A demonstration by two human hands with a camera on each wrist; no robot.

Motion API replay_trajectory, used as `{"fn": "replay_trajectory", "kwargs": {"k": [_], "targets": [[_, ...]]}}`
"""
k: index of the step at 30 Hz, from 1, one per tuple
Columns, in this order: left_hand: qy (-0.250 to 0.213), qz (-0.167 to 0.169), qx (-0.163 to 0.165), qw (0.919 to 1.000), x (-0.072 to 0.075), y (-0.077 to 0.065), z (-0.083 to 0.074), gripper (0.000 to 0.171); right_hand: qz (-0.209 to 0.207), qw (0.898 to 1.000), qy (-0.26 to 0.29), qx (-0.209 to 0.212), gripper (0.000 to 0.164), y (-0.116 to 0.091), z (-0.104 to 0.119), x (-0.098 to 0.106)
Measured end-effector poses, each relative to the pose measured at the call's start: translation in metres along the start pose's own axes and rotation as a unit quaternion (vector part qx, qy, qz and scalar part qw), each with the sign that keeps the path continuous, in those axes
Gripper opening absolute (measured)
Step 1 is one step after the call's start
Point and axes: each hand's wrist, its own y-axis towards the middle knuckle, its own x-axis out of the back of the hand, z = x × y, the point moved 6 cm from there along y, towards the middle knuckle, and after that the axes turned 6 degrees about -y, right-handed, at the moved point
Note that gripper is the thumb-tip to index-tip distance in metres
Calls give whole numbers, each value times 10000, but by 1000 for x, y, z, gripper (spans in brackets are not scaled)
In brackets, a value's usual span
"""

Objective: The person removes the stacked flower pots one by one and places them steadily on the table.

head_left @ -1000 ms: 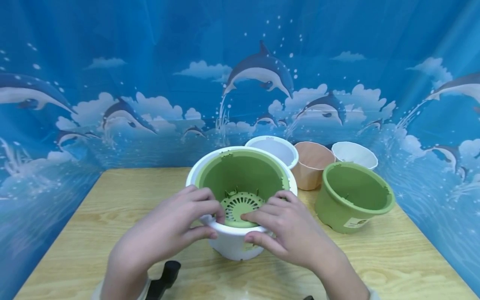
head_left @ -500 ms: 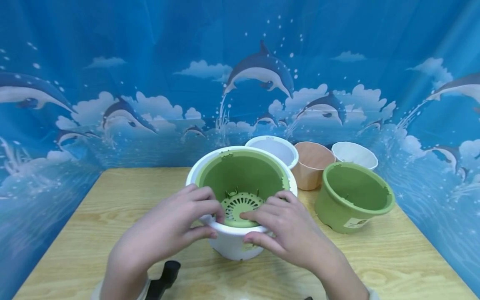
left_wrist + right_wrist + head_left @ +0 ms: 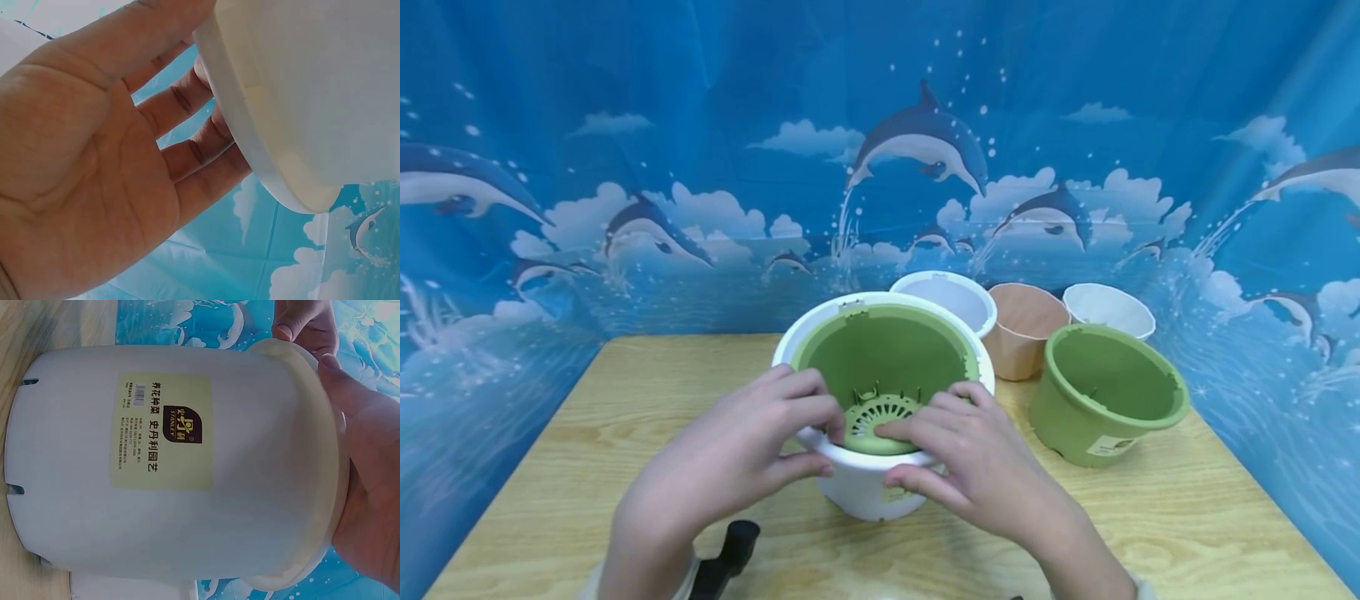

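Observation:
A white flowerpot (image 3: 854, 483) stands on the table in the head view, with a green flowerpot (image 3: 887, 337) nested inside it and a slotted floor showing at the bottom. My left hand (image 3: 748, 446) pinches the near left part of the white rim, thumb outside and fingers bent over into the pot. At the near right, my right hand (image 3: 973, 462) grips the same rim, its index finger reaching in over the green floor. The right wrist view shows the label (image 3: 162, 431) on the white pot's side. In the left wrist view the fingertips are partly hidden behind the rim.
To the right stands a second green flowerpot (image 3: 1101, 442). Behind are a white pot (image 3: 943, 292), an orange-brown pot (image 3: 1018, 354) and a white faceted pot (image 3: 1112, 310). A dolphin-printed curtain (image 3: 722, 108) surrounds the wooden table (image 3: 587, 433).
The inner green pot has shifted slightly: its far rim sits lower, baring more of the white rim's inside, and its floor appears more tilted. Both hands stay almost where they were.

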Motion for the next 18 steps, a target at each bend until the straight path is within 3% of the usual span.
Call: {"fn": "replay_trajectory", "kwargs": {"k": [18], "targets": [[-154,-20,112,9998,0,0,2,24,-160,9997,164,-74,40,0,3,2]]}}
